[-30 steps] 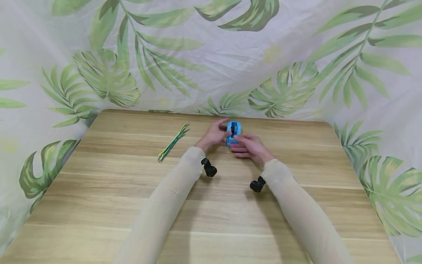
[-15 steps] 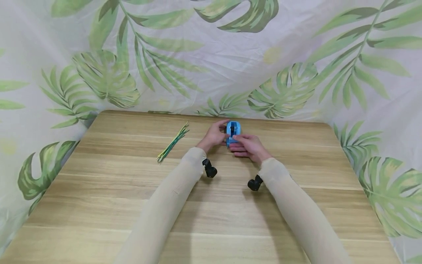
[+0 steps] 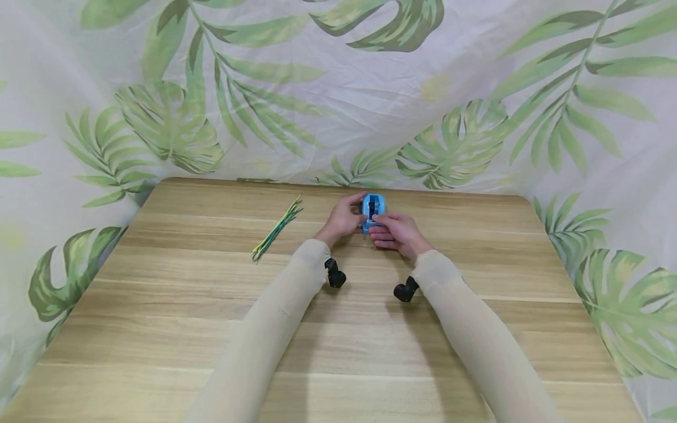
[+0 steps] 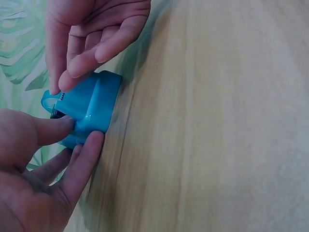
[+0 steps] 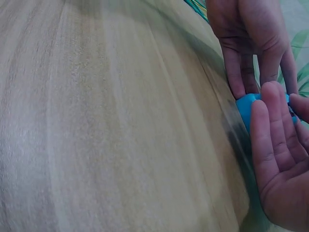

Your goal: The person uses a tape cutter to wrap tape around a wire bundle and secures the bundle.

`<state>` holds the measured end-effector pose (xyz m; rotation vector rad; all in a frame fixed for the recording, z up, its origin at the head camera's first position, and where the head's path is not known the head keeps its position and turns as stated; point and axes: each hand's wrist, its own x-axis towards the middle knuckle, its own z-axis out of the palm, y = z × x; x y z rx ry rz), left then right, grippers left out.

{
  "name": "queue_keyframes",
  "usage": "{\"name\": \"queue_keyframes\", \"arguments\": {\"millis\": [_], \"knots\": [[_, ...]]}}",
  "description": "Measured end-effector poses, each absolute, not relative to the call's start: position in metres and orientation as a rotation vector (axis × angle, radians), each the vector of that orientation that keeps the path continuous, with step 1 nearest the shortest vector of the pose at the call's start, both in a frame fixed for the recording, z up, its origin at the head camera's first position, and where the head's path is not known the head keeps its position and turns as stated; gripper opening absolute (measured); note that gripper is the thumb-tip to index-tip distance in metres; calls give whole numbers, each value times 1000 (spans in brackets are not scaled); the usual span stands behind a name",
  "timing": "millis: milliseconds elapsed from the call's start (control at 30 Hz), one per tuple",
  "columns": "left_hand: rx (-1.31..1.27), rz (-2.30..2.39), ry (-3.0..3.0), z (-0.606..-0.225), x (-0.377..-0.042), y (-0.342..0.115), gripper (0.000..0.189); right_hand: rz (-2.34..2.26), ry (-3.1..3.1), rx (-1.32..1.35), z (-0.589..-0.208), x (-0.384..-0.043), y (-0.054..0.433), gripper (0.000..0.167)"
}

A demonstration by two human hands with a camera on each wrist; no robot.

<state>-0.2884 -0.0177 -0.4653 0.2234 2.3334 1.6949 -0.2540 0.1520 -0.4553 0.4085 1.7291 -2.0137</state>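
Observation:
A small blue tape dispenser (image 3: pixel 374 205) stands at the far edge of the table, with a dark slot and a black part in its top. My left hand (image 3: pixel 344 217) holds its left side, thumb and fingers on the blue body (image 4: pixel 99 104) in the left wrist view. At the near end, my right hand (image 3: pixel 400 232) has its thumb on top and its fingers against the front, pinching there. Whether tape lies between those fingertips is too small to tell. In the right wrist view the right hand (image 5: pixel 285 159) hides most of the dispenser.
A loose bundle of thin green and yellow sticks (image 3: pixel 277 229) lies to the left of the hands. Behind the wooden table (image 3: pixel 338 329) hangs a leaf-patterned cloth (image 3: pixel 370 117), close to the dispenser. A black camera (image 3: pixel 335 275) sits at the left wrist, another black camera (image 3: pixel 405 290) at the right.
The left forefinger, earlier raised over the dispenser, has come down along its side. The right wrist has shifted slightly left. The dispenser stays where it was.

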Motion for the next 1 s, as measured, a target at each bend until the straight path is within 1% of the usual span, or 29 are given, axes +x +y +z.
{"name": "queue_keyframes", "arguments": {"millis": [633, 1000], "knots": [[235, 1676, 2375, -466, -289, -18, 66, -2088, 1715, 395, -456, -254, 150, 12], [220, 1690, 2374, -464, -288, -16, 66, -2075, 1731, 402, -453, -254, 152, 13]]}}
